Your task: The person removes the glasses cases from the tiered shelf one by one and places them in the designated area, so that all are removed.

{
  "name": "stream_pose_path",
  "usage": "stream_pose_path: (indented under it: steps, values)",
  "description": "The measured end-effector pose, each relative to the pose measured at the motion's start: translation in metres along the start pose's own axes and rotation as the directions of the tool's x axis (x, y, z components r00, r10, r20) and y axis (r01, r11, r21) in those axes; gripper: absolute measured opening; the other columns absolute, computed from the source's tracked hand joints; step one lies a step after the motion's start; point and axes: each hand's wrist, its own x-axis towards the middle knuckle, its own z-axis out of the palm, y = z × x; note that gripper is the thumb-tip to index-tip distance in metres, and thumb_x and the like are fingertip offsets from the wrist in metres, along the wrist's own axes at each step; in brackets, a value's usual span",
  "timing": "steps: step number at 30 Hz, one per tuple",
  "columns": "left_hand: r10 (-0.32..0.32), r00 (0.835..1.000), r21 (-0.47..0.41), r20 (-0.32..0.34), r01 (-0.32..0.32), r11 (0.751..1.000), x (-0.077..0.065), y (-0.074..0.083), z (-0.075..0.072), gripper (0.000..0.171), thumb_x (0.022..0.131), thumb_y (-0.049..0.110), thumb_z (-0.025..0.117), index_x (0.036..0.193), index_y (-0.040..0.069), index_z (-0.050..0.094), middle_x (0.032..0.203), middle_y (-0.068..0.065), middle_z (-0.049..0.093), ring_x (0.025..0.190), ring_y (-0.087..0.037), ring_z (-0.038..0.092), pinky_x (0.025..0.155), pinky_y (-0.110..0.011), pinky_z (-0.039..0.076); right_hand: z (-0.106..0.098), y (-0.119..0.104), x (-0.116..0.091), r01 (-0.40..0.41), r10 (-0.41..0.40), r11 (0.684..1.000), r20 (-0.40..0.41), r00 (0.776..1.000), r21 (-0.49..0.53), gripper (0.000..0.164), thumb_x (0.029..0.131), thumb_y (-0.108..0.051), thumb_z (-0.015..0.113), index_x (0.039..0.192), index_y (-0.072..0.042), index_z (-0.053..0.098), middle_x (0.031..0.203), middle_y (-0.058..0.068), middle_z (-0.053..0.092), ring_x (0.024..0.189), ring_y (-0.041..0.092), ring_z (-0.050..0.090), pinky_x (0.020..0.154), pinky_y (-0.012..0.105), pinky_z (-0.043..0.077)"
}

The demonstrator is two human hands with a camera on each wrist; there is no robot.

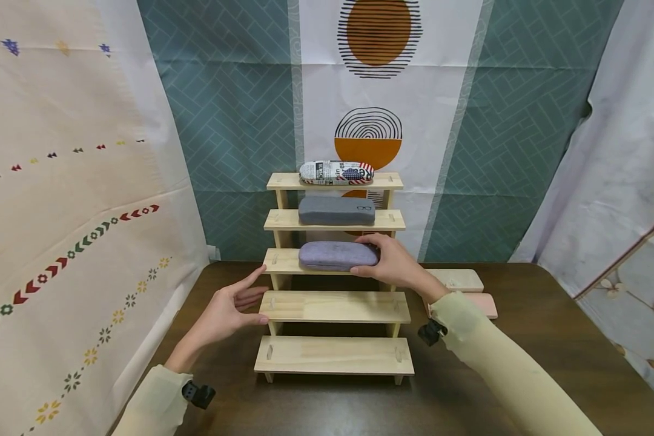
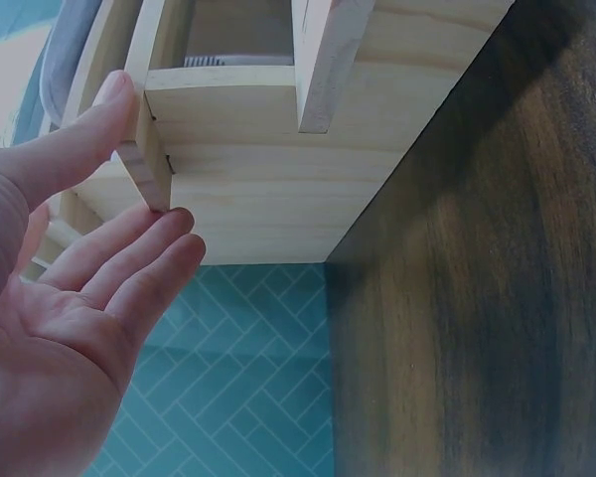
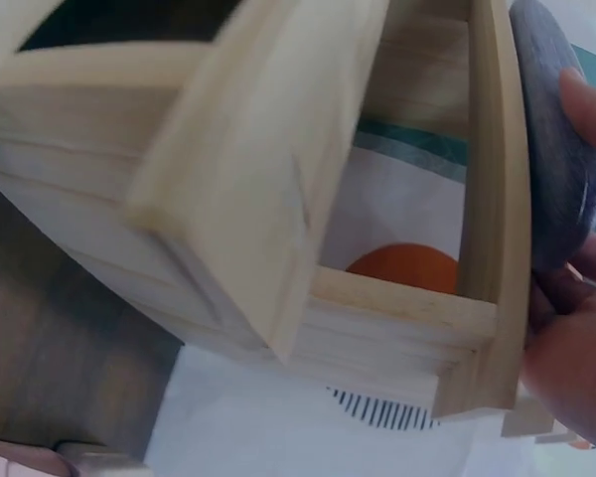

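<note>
A purple glasses case (image 1: 332,255) lies lengthwise on the middle step of a five-step wooden stand (image 1: 335,357). My right hand (image 1: 395,263) grips its right end, thumb at the front and fingers over the top and back. The same case (image 3: 554,129) shows at the right of the right wrist view, beside a step's edge. At the stand's left side is my left hand (image 1: 226,312), its fingers extended. In the left wrist view its thumb and fingertips touch or nearly touch a step's end (image 2: 147,164) from either side.
A grey glasses case (image 1: 335,212) sits one step higher, and a newsprint-patterned case (image 1: 332,173) on the top step. Right of the stand, a cream case (image 1: 460,278) and a pink case (image 1: 484,304) lie on the dark wooden table (image 1: 528,363). Patterned cloths hang behind and at both sides.
</note>
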Motion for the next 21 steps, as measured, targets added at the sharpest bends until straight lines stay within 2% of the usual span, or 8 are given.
stream_pose_path:
  steps: [8,13,21]
  values:
    - [-0.005,1.000,0.010,-0.001,0.005,1.000,0.000,-0.002,0.000,0.107,0.076,0.000,0.094,0.165,0.021,0.038,0.153,-0.021,0.052,0.131,-0.038,0.061,0.102,-0.054,0.053,0.001,0.002,-0.008,-0.010,0.016,0.994,-0.054,0.998,0.106,0.064,0.086,-0.030,0.089,0.140,-0.006,0.064,0.138,0.014,0.062,0.112,0.030,0.063,0.095,0.050,0.054]
    - [-0.009,1.000,0.010,0.001,0.009,1.000,0.001,-0.003,0.000,0.107,0.077,0.001,0.094,0.165,0.022,0.038,0.153,-0.021,0.052,0.131,-0.038,0.061,0.102,-0.057,0.052,0.001,0.005,-0.014,-0.031,0.041,0.987,-0.062,0.997,0.155,0.062,0.087,-0.029,0.089,0.140,-0.007,0.064,0.137,0.014,0.062,0.111,0.031,0.065,0.092,0.049,0.056]
    - [-0.012,1.000,0.006,-0.003,0.012,1.000,0.001,-0.003,0.001,0.107,0.076,0.000,0.094,0.166,0.021,0.038,0.155,-0.020,0.050,0.132,-0.038,0.060,0.102,-0.058,0.052,-0.001,0.009,-0.027,-0.018,0.033,0.987,-0.091,0.995,0.161,0.062,0.086,-0.030,0.091,0.139,-0.010,0.066,0.141,0.013,0.060,0.116,0.033,0.064,0.092,0.051,0.058]
